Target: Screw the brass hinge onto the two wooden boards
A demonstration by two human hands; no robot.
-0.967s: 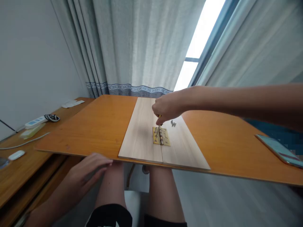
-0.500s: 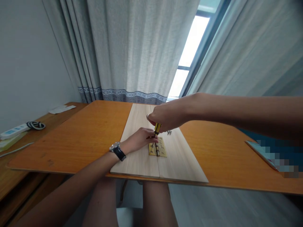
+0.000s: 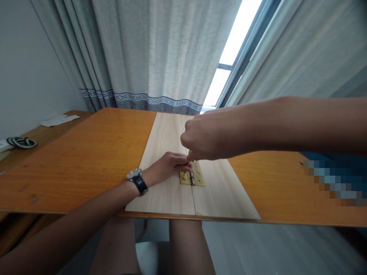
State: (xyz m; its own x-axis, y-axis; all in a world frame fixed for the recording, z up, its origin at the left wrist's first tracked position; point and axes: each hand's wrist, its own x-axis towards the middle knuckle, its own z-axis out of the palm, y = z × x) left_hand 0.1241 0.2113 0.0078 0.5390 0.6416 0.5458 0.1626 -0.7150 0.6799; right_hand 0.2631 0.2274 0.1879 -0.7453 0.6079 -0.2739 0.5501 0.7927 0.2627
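Right hand point(image 3: 202, 137) clamped on slim yellow-handled tool point(image 3: 190, 152); left hand point(image 3: 172, 165) alongside, can't tell if gripping. Flat gold-coloured metal hinge point(image 3: 196, 177): probably rigid, slick; best held by outer edges.

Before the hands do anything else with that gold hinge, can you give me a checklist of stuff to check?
1. Right hand on the yellow handle: ok, a bit of yellow shows.
2. Left hand at the gold hinge: ok.
3. Hinge across both pale boards: ok.
4. Boards flat on the table: looks ok.
5. Whole hinge in sight: not ok, the left hand covers part.
6. Handle's lower end lined up: cannot tell, hands hide it.
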